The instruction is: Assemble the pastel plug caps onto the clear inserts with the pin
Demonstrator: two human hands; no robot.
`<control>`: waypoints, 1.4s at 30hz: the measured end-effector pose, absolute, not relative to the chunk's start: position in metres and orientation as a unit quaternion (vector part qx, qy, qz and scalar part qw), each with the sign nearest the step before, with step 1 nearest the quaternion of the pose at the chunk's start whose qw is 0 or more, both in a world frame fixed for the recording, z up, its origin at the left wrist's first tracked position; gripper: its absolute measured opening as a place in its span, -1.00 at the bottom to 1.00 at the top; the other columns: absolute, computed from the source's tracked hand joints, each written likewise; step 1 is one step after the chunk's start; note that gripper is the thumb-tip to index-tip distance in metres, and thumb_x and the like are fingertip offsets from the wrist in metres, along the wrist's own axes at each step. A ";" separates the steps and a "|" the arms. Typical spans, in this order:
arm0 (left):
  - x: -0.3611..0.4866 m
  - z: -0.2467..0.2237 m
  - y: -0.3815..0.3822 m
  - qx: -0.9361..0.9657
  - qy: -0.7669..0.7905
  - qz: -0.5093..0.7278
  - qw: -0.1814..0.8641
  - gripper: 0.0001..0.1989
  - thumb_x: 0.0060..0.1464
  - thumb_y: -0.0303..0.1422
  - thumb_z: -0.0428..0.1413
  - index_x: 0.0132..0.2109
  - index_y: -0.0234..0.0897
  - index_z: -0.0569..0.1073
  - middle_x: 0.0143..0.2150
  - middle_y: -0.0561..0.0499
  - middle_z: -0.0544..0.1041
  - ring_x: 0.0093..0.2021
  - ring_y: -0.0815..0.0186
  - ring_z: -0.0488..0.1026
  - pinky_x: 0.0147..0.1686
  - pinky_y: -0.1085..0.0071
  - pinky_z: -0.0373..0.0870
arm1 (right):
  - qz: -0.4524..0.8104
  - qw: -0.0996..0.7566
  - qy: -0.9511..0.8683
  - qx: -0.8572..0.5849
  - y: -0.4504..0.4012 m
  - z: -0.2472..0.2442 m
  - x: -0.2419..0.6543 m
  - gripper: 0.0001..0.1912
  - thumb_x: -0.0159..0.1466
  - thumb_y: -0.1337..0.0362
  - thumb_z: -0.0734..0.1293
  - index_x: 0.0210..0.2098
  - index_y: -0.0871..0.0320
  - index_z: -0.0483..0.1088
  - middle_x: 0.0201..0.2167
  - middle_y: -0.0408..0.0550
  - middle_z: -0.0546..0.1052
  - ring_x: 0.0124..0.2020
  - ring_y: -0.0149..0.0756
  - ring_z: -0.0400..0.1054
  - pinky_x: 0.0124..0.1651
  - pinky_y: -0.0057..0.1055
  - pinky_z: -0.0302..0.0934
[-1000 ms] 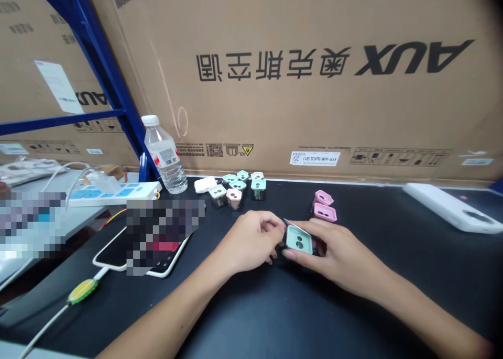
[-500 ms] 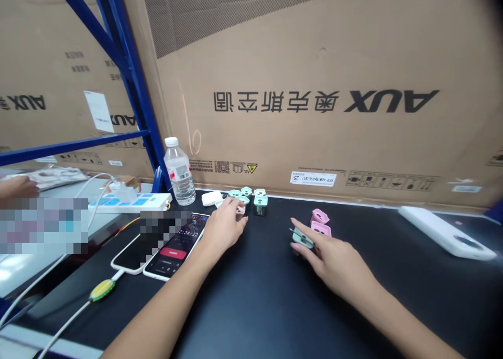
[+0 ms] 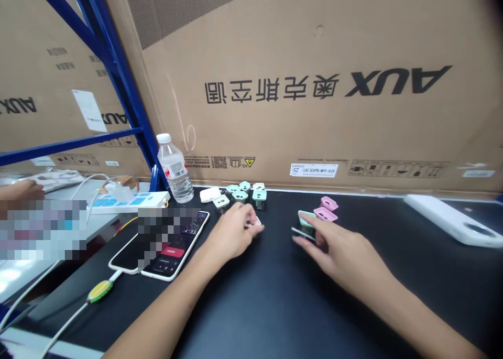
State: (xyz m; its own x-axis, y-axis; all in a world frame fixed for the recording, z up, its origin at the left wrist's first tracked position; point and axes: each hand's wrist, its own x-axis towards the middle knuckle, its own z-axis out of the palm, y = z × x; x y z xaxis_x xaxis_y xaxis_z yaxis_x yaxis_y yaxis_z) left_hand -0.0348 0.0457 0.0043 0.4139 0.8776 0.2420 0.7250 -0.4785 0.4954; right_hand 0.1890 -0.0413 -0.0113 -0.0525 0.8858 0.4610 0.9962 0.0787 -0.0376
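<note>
My left hand [image 3: 237, 228] pinches a small pale pink piece [image 3: 254, 221], partly covered by the fingers. Behind it stands a group of small pieces with dark bodies: white-topped [image 3: 220, 202], mint-topped [image 3: 239, 196], and another mint one [image 3: 259, 195] a little to the right. My right hand [image 3: 328, 236] has a thin, pale-edged dark piece [image 3: 303, 234] between thumb and fingers. A mint-topped piece [image 3: 306, 219] is right behind those fingertips. Two pink-topped pieces, one nearer [image 3: 326, 214] and one farther [image 3: 329, 204], stand beyond the right hand.
At the left lie two phones, the lit one [image 3: 173, 251] beside a charging one [image 3: 128, 254], with cables. A water bottle [image 3: 175, 169], power strip [image 3: 129, 202] and large carton [image 3: 275, 128] are behind. A white device [image 3: 451, 220] lies right. Another person's hand [image 3: 21, 191] shows far left.
My left hand has moved right, away from the group, with the pale pink piece. The view has shifted slightly. My right hand stays near the mint and pink pieces, its thin piece now lower in the fingers.
</note>
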 end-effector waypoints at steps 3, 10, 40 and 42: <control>-0.018 0.004 0.027 0.774 0.445 0.275 0.357 -0.70 0.07 -0.16 0.15 -0.12 -0.21 0.34 -0.22 0.02 0.45 -0.44 0.37 0.45 -0.46 0.44 0.43 | -0.043 0.236 -0.743 -0.625 -0.047 -0.017 0.180 -0.39 0.19 -0.15 0.34 0.12 0.01 0.37 -0.26 -0.07 0.60 -0.39 -0.19 0.51 -0.37 -0.34 0.35; -0.007 0.005 0.009 0.725 0.366 0.199 0.548 -0.48 -0.23 -0.09 0.34 -0.24 -0.23 0.28 -0.37 0.13 0.35 -0.52 0.46 0.32 -0.60 0.56 0.28 | 0.174 0.213 -0.775 -0.569 -0.054 -0.005 0.168 -0.83 0.19 0.13 0.41 -0.22 -0.02 0.47 -0.29 -0.18 0.61 -0.31 -0.23 0.50 -0.31 -0.43 0.28; -0.045 0.019 0.053 0.664 0.252 0.262 0.654 -0.38 -0.13 -0.55 0.31 0.13 -0.17 0.47 -0.02 -0.04 0.54 -0.10 0.34 0.49 0.03 0.31 0.36 | 0.186 0.232 -0.770 -0.565 -0.052 0.023 0.198 -0.62 0.43 0.05 0.07 -0.23 0.04 0.45 -0.27 -0.08 0.48 -0.26 -0.27 0.36 -0.16 -0.32 0.27; -0.045 0.020 0.051 0.662 0.246 0.258 0.659 -0.37 -0.14 -0.56 0.31 0.14 -0.14 0.46 -0.01 -0.03 0.53 -0.10 0.34 0.48 0.02 0.31 0.38 | 0.179 0.240 -0.786 -0.542 -0.054 0.026 0.199 -0.64 0.44 0.12 0.07 -0.24 0.05 0.45 -0.28 -0.09 0.48 -0.23 -0.28 0.36 -0.10 -0.32 0.25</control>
